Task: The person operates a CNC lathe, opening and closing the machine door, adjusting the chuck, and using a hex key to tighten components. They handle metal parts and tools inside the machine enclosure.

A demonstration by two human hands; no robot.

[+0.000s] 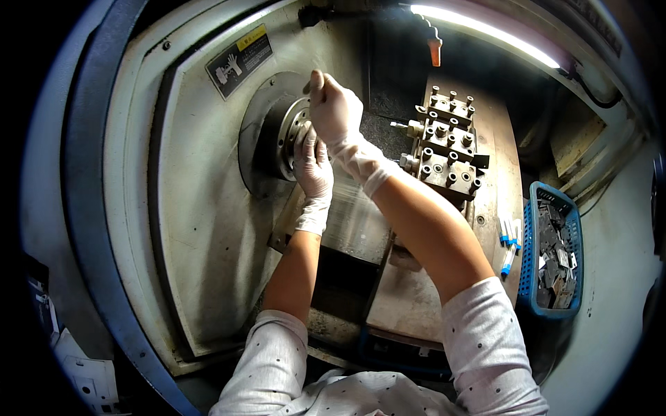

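Observation:
Both hands wear thin whitish gloves and are raised to the round steel chuck [284, 149] of a lathe, set in the machine's pale wall. My left hand [314, 170] is at the right side of the chuck's face. Its fingers point up and press together against the chuck's middle; whatever lies under them is hidden. Just above and to the right, my right hand [337, 114] is closed, with its thumb side up. A small dark bit shows beside that hand's fingers, too little to name.
Right of my hands stands a tool post block [447, 149] with several upright bolts and cutting tools. Blue-capped tubes [510, 243] lie on the flat cover. A blue plastic basket [528, 256] holds dark metal pieces. An orange-tipped nozzle [435, 52] hangs below the lamp [485, 31].

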